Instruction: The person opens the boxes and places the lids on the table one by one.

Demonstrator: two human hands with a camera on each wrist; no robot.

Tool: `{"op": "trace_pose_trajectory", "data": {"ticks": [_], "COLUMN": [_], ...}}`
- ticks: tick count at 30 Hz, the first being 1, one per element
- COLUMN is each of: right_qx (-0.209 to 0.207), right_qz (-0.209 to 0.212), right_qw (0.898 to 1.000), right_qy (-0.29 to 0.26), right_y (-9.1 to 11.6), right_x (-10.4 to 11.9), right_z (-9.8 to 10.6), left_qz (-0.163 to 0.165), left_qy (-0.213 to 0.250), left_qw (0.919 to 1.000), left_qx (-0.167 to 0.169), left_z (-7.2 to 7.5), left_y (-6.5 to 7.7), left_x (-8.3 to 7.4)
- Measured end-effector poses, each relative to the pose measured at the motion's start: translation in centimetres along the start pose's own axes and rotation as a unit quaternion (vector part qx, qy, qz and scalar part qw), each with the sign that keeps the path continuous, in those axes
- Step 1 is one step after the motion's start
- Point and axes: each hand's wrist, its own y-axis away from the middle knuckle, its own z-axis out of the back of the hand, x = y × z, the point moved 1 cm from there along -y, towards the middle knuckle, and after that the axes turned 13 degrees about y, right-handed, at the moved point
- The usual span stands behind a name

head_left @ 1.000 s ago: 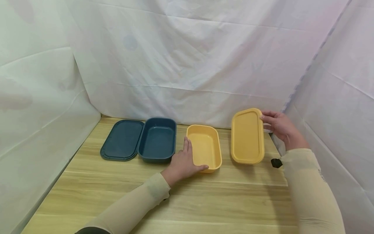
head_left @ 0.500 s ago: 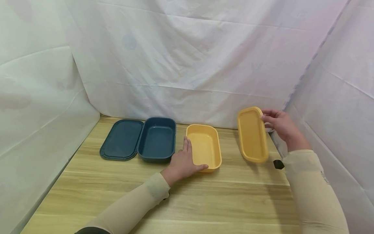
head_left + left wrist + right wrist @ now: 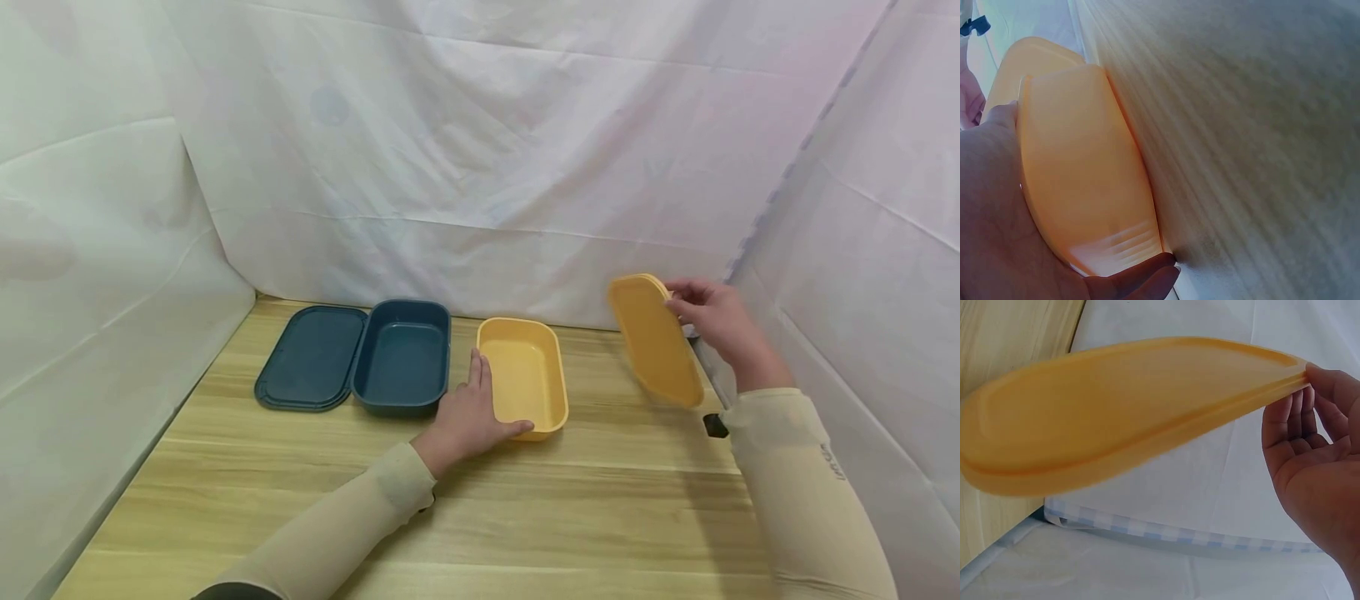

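Note:
My left hand (image 3: 467, 417) lies against the near left corner of a yellow food container (image 3: 522, 379). Its fingers stretch along the left wall, and the thumb runs along the front rim. The container stands upright on the table with its inside facing up; the left wrist view shows its outer wall (image 3: 1085, 162) beside the palm. Off to the right, my right hand (image 3: 723, 329) pinches a yellow lid (image 3: 656, 342) at its far right edge. The lid is held up, steeply tilted; in the right wrist view thumb and fingers grip one end of the lid (image 3: 1135, 412).
Left of the yellow container stands a dark blue container (image 3: 402, 354), its inside facing up. A dark blue lid (image 3: 311, 358) lies flat against its left side. White cloth (image 3: 450, 167) hangs behind and at both sides of the wooden table (image 3: 525, 517).
The yellow lid has turned in my right hand, its near end swinging right, so its face looks narrower from the head view. My left hand and the containers have stayed put.

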Motion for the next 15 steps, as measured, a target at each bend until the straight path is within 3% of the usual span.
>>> {"op": "trace_pose_trajectory", "data": {"ticks": [6, 15], "right_qx": [-0.035, -0.072], "right_qz": [0.015, 0.056], "right_qw": [0.999, 0.995], "right_qy": [0.034, 0.042], "right_y": [0.3, 0.9], "right_x": [-0.2, -0.4], "right_z": [-0.5, -1.3], "left_qz": [-0.002, -0.003], "left_qy": [-0.004, -0.012], "left_qw": [1.0, 0.9999], "left_qx": [0.0, -0.001], "left_z": [-0.1, -0.3], "left_y": [0.0, -0.2], "left_x": [0.1, 0.2]}}
